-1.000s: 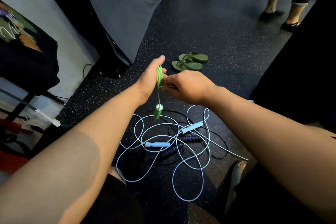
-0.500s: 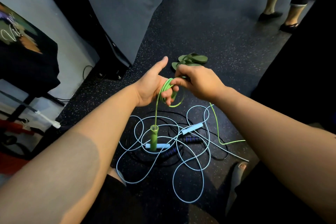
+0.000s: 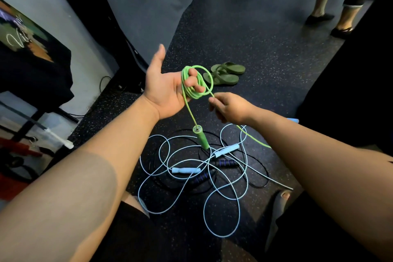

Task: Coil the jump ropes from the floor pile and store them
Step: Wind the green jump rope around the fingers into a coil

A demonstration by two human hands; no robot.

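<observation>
A green jump rope (image 3: 196,83) is looped in several turns round the fingers of my left hand (image 3: 168,89), palm up, thumb raised. One green handle (image 3: 201,137) hangs below the coil on a short length of cord. My right hand (image 3: 228,107) pinches the green cord just right of the coil; the rest of the cord trails down to the right under my forearm. On the floor below lies a tangled pile: a light blue rope (image 3: 221,208) with pale blue handles (image 3: 186,170) and a black rope with dark blue-ringed handles (image 3: 226,163).
A pair of green flip-flops (image 3: 225,73) lies on the dark speckled floor beyond my hands. Another person's legs (image 3: 331,6) stand at the far right. A black rack post (image 3: 102,13) and cloth-covered furniture (image 3: 32,70) line the left side.
My left hand turned palm up and opened out with the coil on its fingers. My right hand moved down and right along the cord, and the green handle swung lower.
</observation>
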